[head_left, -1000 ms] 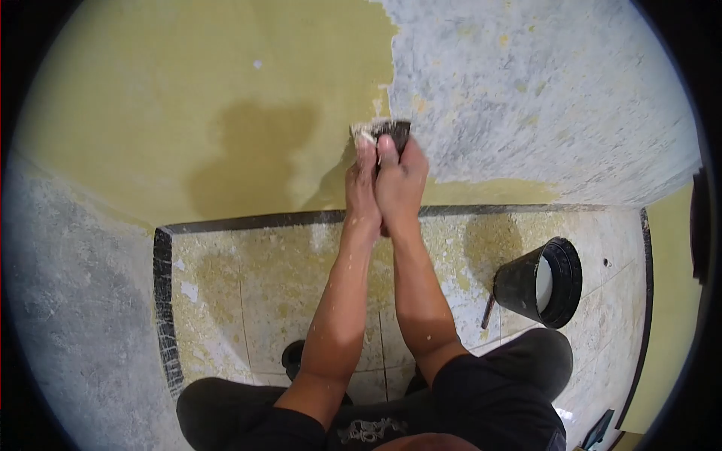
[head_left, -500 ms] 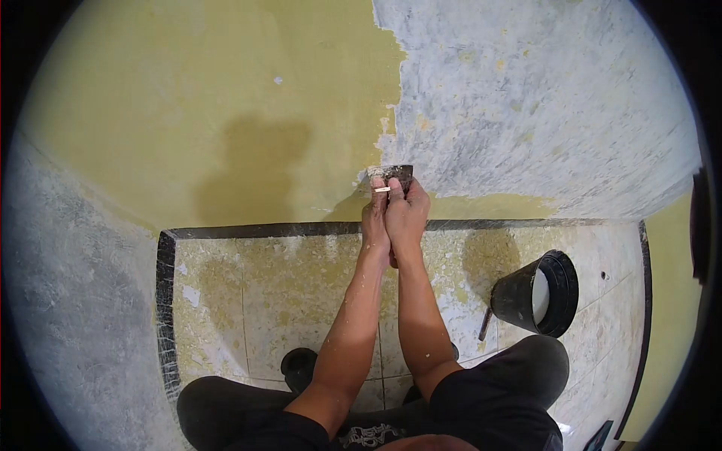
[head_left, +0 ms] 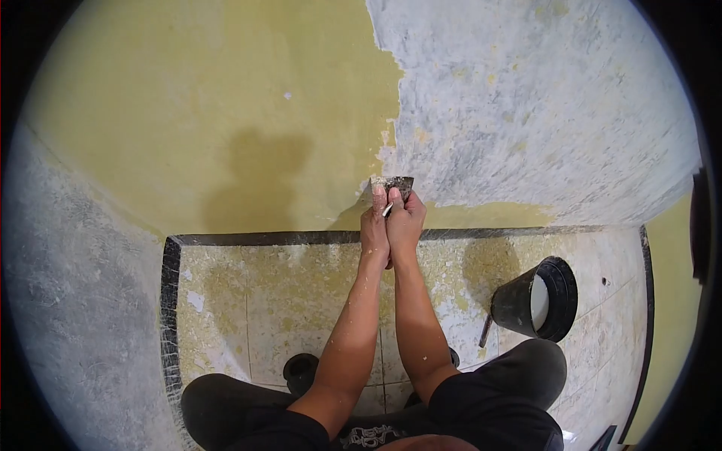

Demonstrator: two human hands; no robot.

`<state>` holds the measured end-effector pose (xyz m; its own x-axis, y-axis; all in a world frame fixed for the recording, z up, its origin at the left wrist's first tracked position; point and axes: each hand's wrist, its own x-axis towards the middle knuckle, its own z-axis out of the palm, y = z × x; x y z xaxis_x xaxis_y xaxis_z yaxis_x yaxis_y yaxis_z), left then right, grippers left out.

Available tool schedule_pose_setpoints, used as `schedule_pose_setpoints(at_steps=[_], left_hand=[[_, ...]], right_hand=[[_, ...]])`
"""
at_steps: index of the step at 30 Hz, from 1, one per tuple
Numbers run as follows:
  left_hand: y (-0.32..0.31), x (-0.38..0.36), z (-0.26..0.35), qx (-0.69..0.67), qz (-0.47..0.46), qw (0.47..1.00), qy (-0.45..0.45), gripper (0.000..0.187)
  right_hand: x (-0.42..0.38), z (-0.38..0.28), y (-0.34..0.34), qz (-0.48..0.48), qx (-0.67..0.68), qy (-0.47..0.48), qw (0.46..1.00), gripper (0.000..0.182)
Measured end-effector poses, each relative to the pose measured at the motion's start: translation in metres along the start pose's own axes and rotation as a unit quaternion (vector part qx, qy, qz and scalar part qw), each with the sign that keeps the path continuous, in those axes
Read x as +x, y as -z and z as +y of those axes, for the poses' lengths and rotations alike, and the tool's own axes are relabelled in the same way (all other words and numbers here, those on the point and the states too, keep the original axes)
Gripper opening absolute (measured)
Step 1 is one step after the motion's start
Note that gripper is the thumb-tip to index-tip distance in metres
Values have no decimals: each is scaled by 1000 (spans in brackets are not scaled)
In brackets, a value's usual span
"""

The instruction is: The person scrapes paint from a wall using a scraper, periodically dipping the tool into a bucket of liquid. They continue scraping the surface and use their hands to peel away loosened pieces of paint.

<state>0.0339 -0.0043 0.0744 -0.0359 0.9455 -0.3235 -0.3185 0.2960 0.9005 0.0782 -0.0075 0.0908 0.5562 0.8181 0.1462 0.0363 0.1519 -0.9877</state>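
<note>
Scraper [head_left: 404, 185]: was clamped in your left hand [head_left: 374, 231] and right hand [head_left: 406, 227] together, at the wall [head_left: 331, 98]. Black bucket [head_left: 514, 307]: stood on floor [head_left: 282, 323], at your four o'clock.

scraper [head_left: 393, 181] looks metal, dull & crusty; bucket [head_left: 515, 307] prob. plastic; pale wall [head_left: 519, 98] matt w/ rough finish.

Two-toned wall [head_left: 301, 68], flake-strewn floor [head_left: 282, 334].
Yellow is seen left of the hands [head_left: 406, 227], mostly patchy white above and right; below them, the floor is edged by a dark border [head_left: 263, 238]. Well left, a grey wall [head_left: 83, 301] is seen; nearer, a shadow [head_left: 265, 177] is cast.
</note>
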Motion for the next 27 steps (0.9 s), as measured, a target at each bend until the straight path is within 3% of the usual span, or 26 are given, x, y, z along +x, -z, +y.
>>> schedule_pose_setpoints(at_steps=[2, 5, 7, 10, 12, 14, 20, 22, 24, 26, 27], left_hand=[[1, -6, -4, 21, 13, 1000, 2, 74], [3, 0, 14, -9, -41, 999, 17, 73], [-1, -11, 47, -1, -41, 998, -41, 74], [-6, -10, 47, -37, -45, 998, -26, 75], [-5, -8, 35, -10, -17, 999, -36, 77], [2, -2, 17, 130, -29, 991, -14, 79], [-6, -11, 31, 33, -72, 997, -25, 79], [-11, -14, 35, -8, -73, 996, -46, 75], [-5, -9, 21, 14, -74, 996, -38, 75], [0, -3, 5, 110, -10, 993, -33, 88], [1, 3, 8, 154, -8, 988, -28, 91]], right_hand=[[-4, 9, 5, 7, -7, -19, 1000, 19], [3, -13, -3, 23, -73, 3, 997, 20], [5, -42, -11, 28, -64, 104, 992, 21], [9, -52, -7, -7, -36, 76, 996, 22], [7, -25, -5, 36, -82, 98, 991, 22], [3, -2, 1, 42, -9, 14, 999, 24], [10, -21, 4, 39, -92, 48, 994, 25], [11, -29, 3, 19, -21, 37, 999, 26], [9, -10, 7, 24, -75, 68, 995, 22], [4, 3, 8, 34, -95, 26, 995, 20], [2, -3, 3, 38, -42, 24, 998, 20]])
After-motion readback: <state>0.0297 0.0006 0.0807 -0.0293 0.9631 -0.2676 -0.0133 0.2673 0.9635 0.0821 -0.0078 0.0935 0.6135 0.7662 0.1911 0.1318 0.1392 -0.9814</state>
